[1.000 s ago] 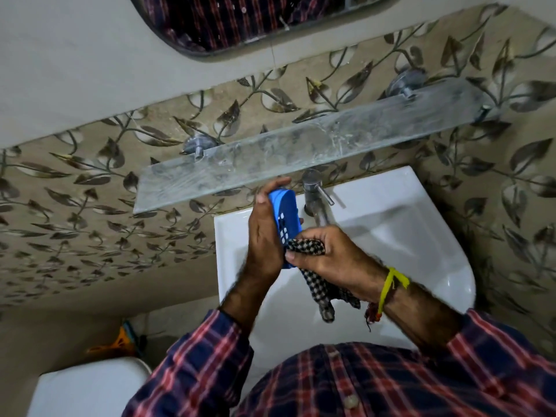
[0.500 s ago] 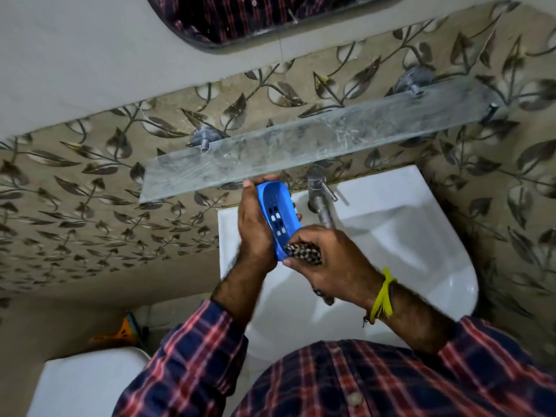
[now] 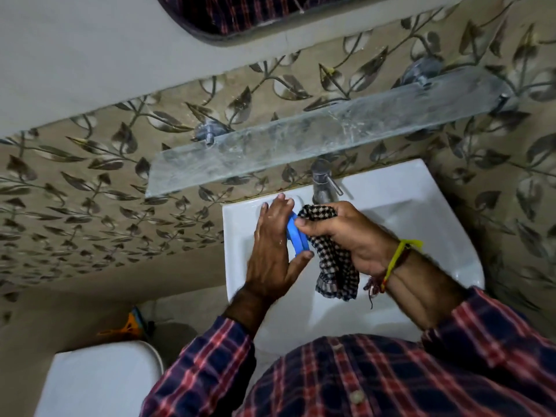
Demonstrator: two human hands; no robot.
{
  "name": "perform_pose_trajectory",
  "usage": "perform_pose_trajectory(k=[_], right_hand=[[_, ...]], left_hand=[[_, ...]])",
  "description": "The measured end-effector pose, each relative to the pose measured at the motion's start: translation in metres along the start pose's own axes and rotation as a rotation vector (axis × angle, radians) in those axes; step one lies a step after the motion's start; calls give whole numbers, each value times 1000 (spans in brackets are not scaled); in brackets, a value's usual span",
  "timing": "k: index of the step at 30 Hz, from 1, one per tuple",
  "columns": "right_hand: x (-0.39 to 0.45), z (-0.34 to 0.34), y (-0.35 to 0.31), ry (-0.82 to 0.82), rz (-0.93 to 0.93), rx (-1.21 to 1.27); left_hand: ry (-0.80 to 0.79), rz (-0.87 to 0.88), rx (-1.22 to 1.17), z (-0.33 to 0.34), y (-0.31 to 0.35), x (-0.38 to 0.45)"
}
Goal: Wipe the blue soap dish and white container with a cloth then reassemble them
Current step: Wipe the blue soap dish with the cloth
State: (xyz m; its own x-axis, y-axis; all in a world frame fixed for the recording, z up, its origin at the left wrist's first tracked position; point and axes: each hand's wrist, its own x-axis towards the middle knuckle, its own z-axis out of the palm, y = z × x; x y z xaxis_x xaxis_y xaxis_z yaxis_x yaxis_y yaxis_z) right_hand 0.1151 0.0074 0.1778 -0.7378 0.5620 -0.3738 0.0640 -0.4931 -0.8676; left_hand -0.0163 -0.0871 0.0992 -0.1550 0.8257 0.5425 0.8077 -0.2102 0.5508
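A: Head view: the blue soap dish stands on edge over the white sink, only a curved strip of its rim showing between the two hands.

B: Who holds it?

A: The left hand holds it, fingers nearly straight along its back and the thumb hooked under its lower end. The right hand is curled tight round a black-and-white checked cloth, thumb pressed at the dish's rim; the cloth's loose end hangs toward the basin.

B: And around them?

A: A chrome tap stands just behind the hands. Above it a cloudy glass shelf juts from a leaf-patterned tiled wall. A white toilet tank sits lower left.
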Motion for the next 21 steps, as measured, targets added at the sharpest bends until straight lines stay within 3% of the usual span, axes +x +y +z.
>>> perform_pose_trajectory(k=[5, 10, 15, 19, 21], right_hand=[[2, 4, 4, 58, -64, 32], [-7, 0, 10, 136, -43, 36], [0, 4, -4, 162, 28, 252], [0, 11, 5, 177, 18, 204], [-4, 12, 10, 148, -15, 182]], left_hand=[[113, -150, -108, 4, 8, 9], [30, -227, -211, 7, 17, 15], [45, -269, -359, 17, 22, 9], [87, -536, -704, 17, 23, 22], [98, -545, -746, 13, 21, 26]])
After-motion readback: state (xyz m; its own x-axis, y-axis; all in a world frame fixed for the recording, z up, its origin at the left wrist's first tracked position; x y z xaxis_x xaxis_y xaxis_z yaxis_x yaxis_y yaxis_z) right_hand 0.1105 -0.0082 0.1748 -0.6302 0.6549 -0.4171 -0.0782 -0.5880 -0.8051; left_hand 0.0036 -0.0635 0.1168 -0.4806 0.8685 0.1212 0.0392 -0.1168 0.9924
